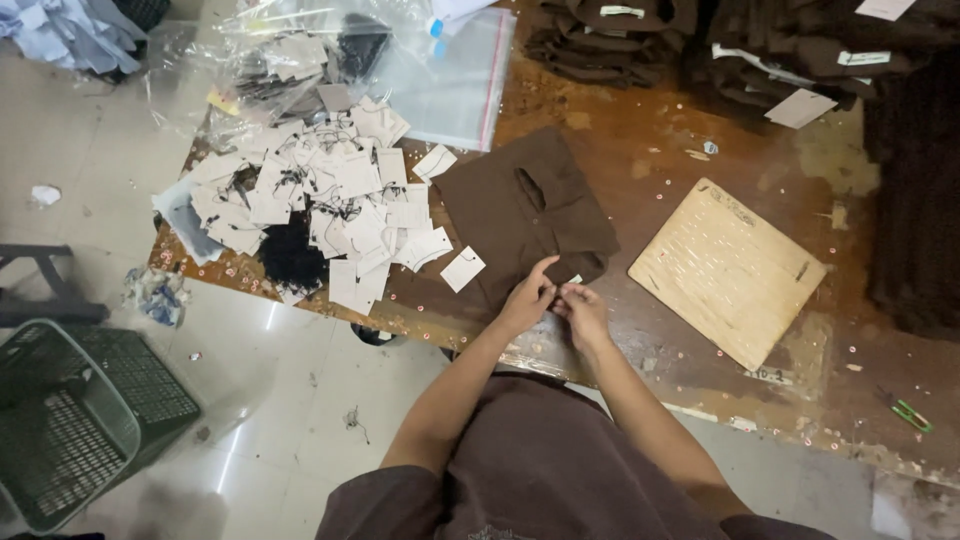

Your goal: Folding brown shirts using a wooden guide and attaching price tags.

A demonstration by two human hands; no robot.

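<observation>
Left hand (527,298): your fingers pinch together on the near hem of the folded brown garment (525,215).
Right hand (583,312): your grip is closed on a small white tag (575,281), touching the left hand.
Garment: it lies at the near edge of the counter (660,160), folded; soft, light and limp, so take it by the hem or a folded edge.
Left of it: 1 loose paper tag (463,269), then a heap of strung tags (320,195).
Right: a pale wooden board (727,270).
Far: clear bags (440,80), stacked dark garments (610,40).
</observation>
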